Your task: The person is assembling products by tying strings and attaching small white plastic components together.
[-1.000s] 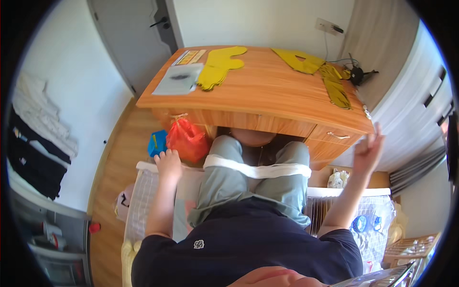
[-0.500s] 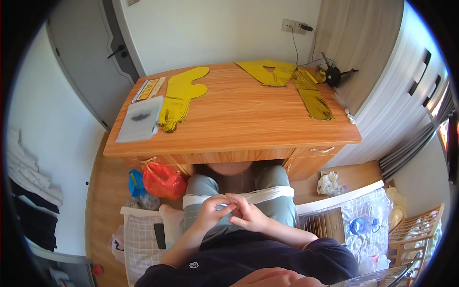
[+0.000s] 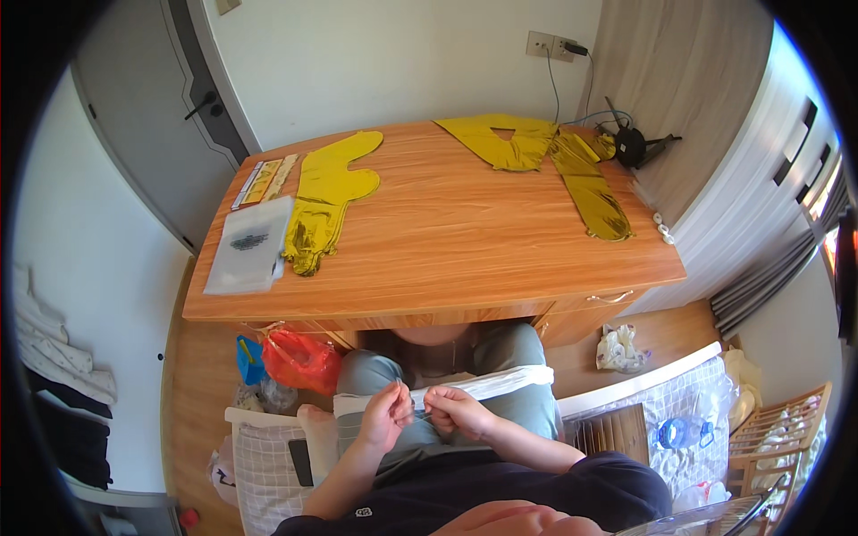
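- White band [image 3: 509, 382]: lay across the legs [image 3: 514, 344] below the desk [image 3: 429, 268], nearest thing to both hands.
- Markings: one small white emblem [image 3: 364, 512] on the dark shirt [image 3: 554, 482]; dark print on the clear pouch [image 3: 248, 255] and lettering on the card [image 3: 264, 181], both too small to read.
- Left hand [image 3: 387, 418]: fingers curled into a pinch; whether they grasped anything could not be told.
- Right hand [image 3: 456, 413]: likewise curled, just beside the left; its contents could not be told.
- Change: half a second earlier the hands met with fingers overlapping; here they had drawn slightly apart. The foil kept its place on the desk.
- Counts: one lobed foil [image 3: 335, 192] at left; one holed triangle [image 3: 505, 141] and one long strip [image 3: 594, 192] at right; one red bag [image 3: 302, 357]; one blue bottle [image 3: 684, 432]; two sockets [image 3: 551, 46].
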